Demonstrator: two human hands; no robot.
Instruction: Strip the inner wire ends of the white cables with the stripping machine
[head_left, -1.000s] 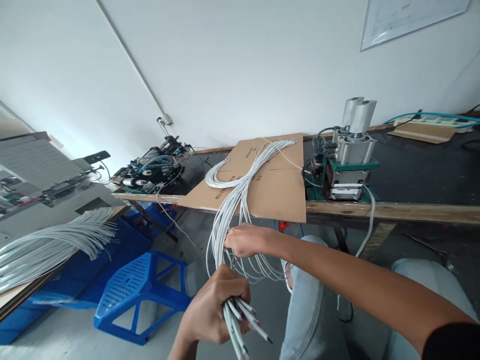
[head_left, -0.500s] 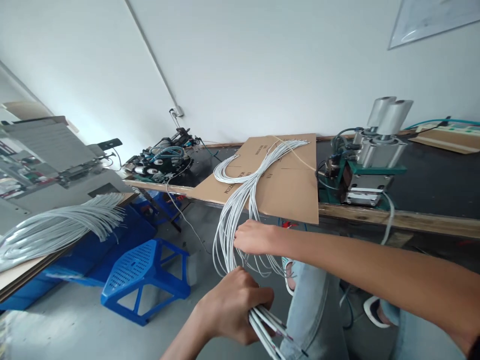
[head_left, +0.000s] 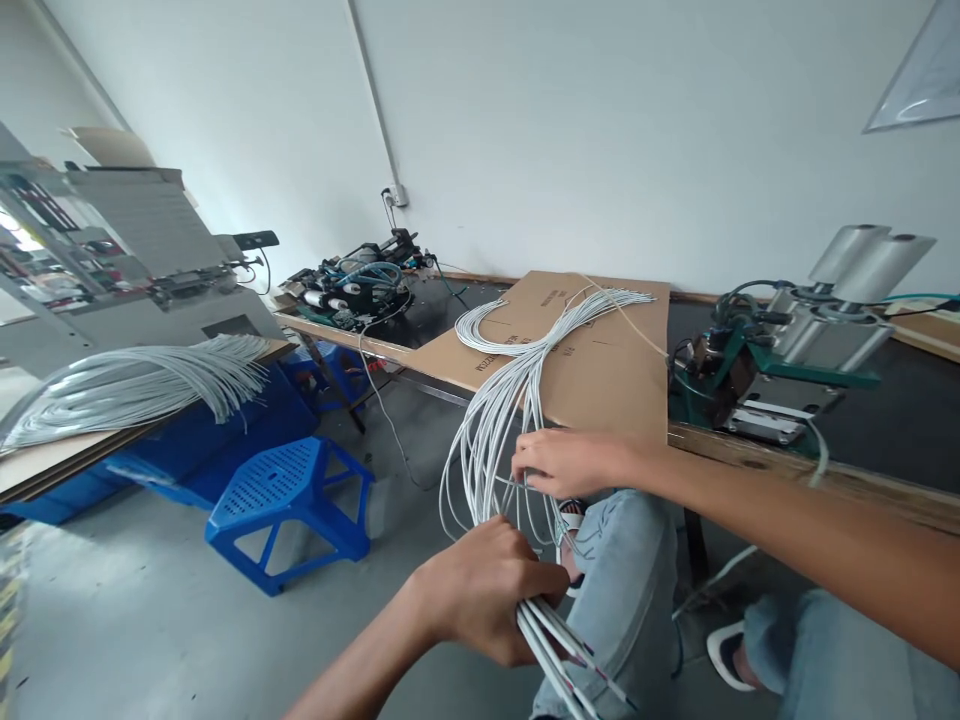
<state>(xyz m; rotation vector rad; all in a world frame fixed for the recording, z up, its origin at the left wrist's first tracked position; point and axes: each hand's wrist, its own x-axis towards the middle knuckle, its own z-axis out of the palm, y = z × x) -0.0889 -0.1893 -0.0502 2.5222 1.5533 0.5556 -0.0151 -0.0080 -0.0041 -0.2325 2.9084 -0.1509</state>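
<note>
A bundle of thin white cables (head_left: 540,350) lies partly on a cardboard sheet (head_left: 592,390) and hangs over the bench edge towards me. My left hand (head_left: 495,590) is wrapped round the near part of this bundle, and the cable ends stick out below the fist, some with dark tips. Just above it, my right hand (head_left: 559,462) is at the side of the hanging strands with curled fingers. A white strand runs into those fingers, though the fingertips are partly hidden. Looser strands dangle below the right hand, above my knee.
A pneumatic machine with two silver cylinders (head_left: 870,270) stands on the bench at right. Another small machine (head_left: 352,285) sits at back left. A blue stool (head_left: 277,490) is on the floor. More white cables (head_left: 150,390) lie on the left table beside a large machine (head_left: 142,240).
The view has shifted, so the bench appears farther right and the stool higher. My left hand keeps its grip on the bundle. The right hand has drawn slightly away from the strands, fingers still curled.
</note>
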